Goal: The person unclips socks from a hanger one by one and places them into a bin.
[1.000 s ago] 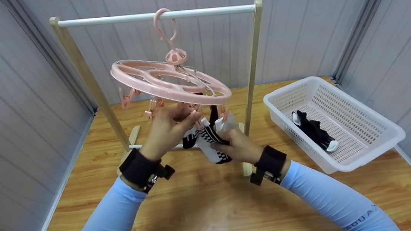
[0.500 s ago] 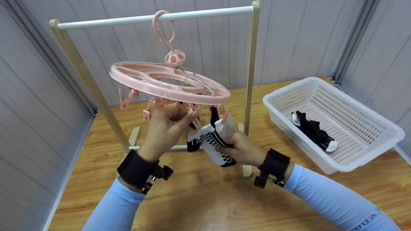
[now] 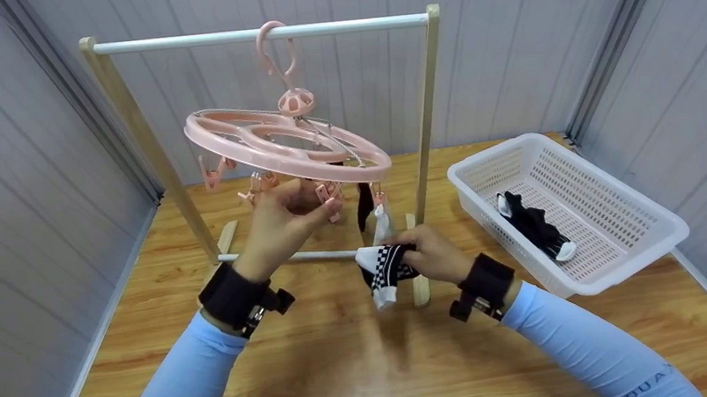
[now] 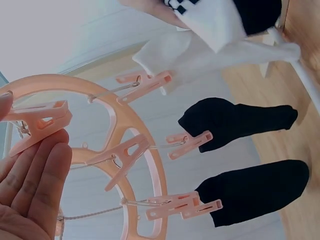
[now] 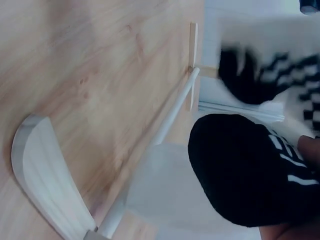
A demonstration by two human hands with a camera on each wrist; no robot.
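Under the round pink plastic peg hanger (image 3: 288,143), the right hand (image 3: 432,257) grips a black-and-white checked sock (image 3: 385,271)

The sock is bunched in the curled fingers, just below a white sock (image 3: 383,225) clipped to the hanger and near a black sock (image 3: 365,202) hanging beside it. The left hand (image 3: 282,221) reaches up and pinches a pink peg (image 4: 37,122) under the ring. The hanger hooks on a wooden rack with a white bar (image 3: 259,34), standing on a wooden table (image 3: 368,363) between grey walls. A white plastic basket (image 3: 627,251) on the right holds another black-and-white sock (image 3: 535,226)
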